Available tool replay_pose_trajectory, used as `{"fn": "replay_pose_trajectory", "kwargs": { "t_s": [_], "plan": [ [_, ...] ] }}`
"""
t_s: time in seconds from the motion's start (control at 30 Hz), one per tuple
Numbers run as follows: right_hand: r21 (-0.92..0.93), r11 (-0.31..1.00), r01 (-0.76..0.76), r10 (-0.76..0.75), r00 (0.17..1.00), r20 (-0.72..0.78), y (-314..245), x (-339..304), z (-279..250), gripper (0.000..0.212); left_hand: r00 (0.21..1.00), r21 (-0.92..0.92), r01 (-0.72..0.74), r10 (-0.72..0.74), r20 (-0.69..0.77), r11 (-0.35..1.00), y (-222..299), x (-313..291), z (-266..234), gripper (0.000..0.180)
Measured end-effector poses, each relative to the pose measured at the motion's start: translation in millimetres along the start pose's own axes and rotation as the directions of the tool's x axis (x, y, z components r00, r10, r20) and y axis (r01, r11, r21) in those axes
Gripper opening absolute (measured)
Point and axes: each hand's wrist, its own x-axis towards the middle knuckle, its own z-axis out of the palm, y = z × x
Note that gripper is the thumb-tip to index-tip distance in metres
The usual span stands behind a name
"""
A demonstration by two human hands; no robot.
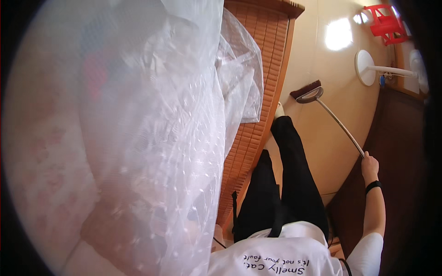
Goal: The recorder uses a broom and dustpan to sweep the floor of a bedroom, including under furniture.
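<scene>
Head cam: sheer dotted white mesh [170, 115] fills the L side, creased see-thru sheet [248, 83] beside it, nr a ribbed orange-brown mat [244, 158]. The broom [340, 123] has dark bristles, grey head & slim metal pole, slanting down to the floor [340, 73] R of ctr, fingers of the R hand [370, 167] curled round its upper end; can't tell L hand's fingers. Floor's glossy beige w/ glare; red stool [384, 27] & white round-based stand [364, 68] up top R, dark brown panel [393, 138] below 'em.
</scene>
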Motion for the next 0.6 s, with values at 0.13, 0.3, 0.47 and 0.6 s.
{"fn": "replay_pose_trajectory", "kwargs": {
  "t_s": [0.13,0.3,0.47,0.6],
  "plan": [
    [-0.007,0.999,0.036,-0.036,0.999,0.013,40.3,13.7,-44.1,0.009,0.998,-0.030,-0.040,0.039,-0.039,0.999,76.5,-64.3,-1.2,0.029],
    [0.030,0.999,0.013,-0.015,0.998,0.058,115.9,-0.5,-89.7,0.009,0.988,-0.107,-0.142,0.134,-0.077,0.984,162.1,-138.8,22.6,0.029],
    [0.097,0.995,-0.019,0.010,0.996,0.091,135.1,-22.0,-120.8,0.014,0.970,-0.122,-0.240,0.234,-0.066,0.963,228.2,-166.7,13.6,0.029],
    [0.105,0.994,-0.004,-0.003,0.998,0.066,130.0,-30.2,-137.9,0.015,0.960,-0.140,-0.280,0.272,-0.068,0.950,246.8,-172.2,6.0,0.029]
  ]
}}
